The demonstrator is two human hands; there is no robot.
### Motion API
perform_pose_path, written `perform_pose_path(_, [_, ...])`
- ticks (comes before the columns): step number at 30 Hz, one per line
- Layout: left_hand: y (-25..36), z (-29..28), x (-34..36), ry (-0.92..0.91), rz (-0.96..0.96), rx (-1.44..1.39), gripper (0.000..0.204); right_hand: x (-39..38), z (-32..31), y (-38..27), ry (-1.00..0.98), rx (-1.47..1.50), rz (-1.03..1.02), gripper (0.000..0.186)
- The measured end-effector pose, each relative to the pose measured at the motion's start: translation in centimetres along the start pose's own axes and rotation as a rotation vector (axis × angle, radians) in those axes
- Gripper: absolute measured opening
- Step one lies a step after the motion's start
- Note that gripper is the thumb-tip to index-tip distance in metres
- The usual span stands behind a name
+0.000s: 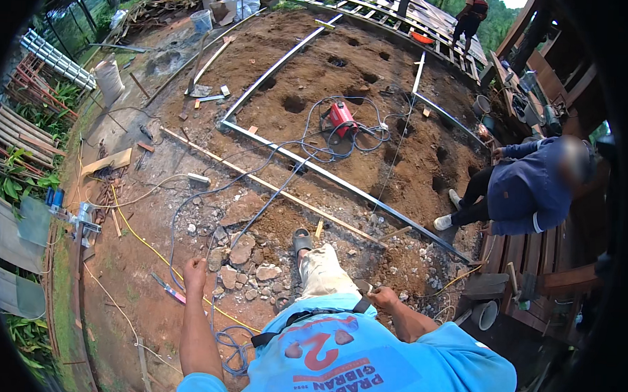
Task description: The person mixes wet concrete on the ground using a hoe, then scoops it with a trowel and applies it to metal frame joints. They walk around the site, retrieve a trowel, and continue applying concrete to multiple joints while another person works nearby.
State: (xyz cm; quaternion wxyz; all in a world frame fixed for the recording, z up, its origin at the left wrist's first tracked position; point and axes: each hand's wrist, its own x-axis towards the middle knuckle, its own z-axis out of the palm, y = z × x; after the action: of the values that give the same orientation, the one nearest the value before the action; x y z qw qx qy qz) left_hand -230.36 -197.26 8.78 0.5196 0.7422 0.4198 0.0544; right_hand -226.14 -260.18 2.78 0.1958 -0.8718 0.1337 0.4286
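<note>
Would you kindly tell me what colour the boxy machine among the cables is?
The machine is mainly red, as the head view shows.

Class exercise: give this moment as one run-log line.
left hand: curled, contents unclear; right hand: beside blue shirt, grip unclear; red machine: beyond metal beam; co-worker: at right

I see daylit bare soil (318,79) in front of the slatted platform (438,17), greenery (501,24) (trees, probably; edges blur) behind.
</note>
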Motion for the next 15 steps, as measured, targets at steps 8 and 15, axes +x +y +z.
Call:
perform_pose_path(8, [2.3,9.2,3.4,-0.111,-0.355,-0.036,0.021,10.9,-11.1,-15.2,0.053,0.067,-0.140,0.047])
perform_pose_path(15, [-0.9,8.9,3.5,-0.056,-0.605,-0.095,0.015,15.4,-25.5,-31.5,0.163,0.533,-0.297,0.042])
